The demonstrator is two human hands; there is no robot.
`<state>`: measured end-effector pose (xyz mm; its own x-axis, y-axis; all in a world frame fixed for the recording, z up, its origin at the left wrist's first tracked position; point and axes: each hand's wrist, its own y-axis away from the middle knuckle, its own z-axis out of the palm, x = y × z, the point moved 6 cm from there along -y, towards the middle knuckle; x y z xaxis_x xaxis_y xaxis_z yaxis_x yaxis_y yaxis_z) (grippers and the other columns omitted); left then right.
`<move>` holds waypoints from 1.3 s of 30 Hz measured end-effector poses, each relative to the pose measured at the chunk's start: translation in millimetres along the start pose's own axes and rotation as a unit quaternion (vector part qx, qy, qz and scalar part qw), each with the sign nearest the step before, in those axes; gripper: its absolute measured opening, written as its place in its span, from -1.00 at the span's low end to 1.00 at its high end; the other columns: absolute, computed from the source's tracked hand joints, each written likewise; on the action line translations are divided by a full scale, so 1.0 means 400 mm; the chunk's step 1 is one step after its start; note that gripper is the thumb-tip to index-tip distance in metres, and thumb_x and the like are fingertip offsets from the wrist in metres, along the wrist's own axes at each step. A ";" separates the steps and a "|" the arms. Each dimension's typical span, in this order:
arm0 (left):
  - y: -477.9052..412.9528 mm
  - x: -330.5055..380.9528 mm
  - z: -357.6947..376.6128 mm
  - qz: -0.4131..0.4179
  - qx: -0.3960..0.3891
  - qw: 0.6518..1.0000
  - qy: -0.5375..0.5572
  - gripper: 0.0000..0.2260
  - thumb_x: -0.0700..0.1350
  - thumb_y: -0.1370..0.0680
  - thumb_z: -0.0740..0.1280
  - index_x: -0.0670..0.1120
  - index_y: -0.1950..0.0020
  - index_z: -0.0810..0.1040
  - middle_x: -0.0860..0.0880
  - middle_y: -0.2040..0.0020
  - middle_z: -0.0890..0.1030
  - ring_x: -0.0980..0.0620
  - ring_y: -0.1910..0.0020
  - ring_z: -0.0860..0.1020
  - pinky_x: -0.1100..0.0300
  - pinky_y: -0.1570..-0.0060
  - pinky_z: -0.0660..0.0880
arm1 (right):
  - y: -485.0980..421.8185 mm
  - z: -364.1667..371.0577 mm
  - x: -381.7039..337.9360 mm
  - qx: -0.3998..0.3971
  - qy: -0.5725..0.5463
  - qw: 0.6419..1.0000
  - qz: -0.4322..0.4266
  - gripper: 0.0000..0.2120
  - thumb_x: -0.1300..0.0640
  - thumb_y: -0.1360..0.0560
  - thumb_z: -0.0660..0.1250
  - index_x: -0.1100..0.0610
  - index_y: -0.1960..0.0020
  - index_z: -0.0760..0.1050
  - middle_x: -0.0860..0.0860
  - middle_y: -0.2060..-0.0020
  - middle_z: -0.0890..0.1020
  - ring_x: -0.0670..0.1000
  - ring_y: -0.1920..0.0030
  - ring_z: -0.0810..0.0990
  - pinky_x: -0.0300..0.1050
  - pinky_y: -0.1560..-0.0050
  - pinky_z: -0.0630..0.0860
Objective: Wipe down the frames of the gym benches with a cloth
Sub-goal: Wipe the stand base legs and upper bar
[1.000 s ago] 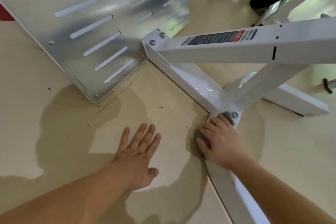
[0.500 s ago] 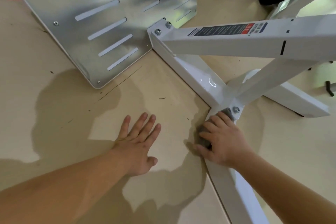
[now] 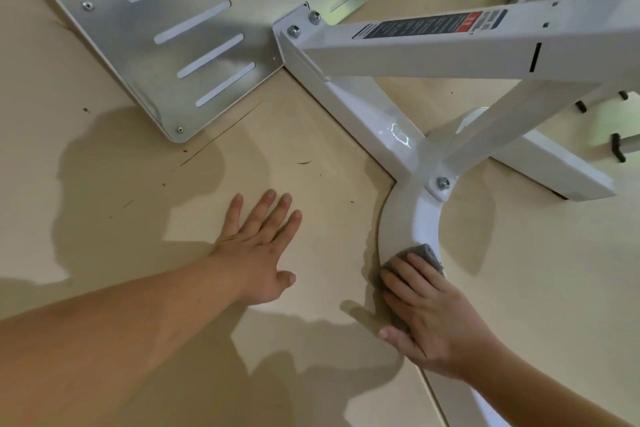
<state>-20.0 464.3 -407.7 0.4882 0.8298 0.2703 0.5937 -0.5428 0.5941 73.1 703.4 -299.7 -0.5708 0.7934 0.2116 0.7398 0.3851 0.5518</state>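
The right hand (image 3: 433,315) is curled over a grey cloth (image 3: 427,253), fingers bent across it and thumb spread toward the floor side, pressing it onto the white floor bar (image 3: 405,218) of the bench frame so its top face gets rubbed. The cloth sits on the near stretch of that bar, short of the bolt (image 3: 443,182) where the legs join. The left hand (image 3: 256,253) lies flat and spread on the floor (image 3: 311,135) beside the bar, holding nothing, seemingly propping the person's weight as they lean low. Farther off, a slotted metal plate (image 3: 173,28) rests by the frame's far end
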 end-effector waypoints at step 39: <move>0.183 0.690 0.011 0.095 -0.142 0.985 0.032 -0.31 0.21 -0.67 0.16 -0.03 -0.68 -0.04 0.00 -0.67 0.06 -0.05 -0.62 0.15 0.04 -0.56 0.17 | 0.586 0.349 -0.153 0.347 -0.142 0.876 0.302 -0.58 -0.13 -0.59 0.27 0.04 -0.34 0.62 0.06 -0.52 0.40 0.17 -0.54 0.34 0.26 -0.45 0.35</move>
<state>161.0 653.0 -293.2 0.5269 0.7279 0.4387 0.2887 -0.6388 0.7132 331.0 810.9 -295.8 0.0386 0.9987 0.0318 0.9713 -0.0300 -0.2360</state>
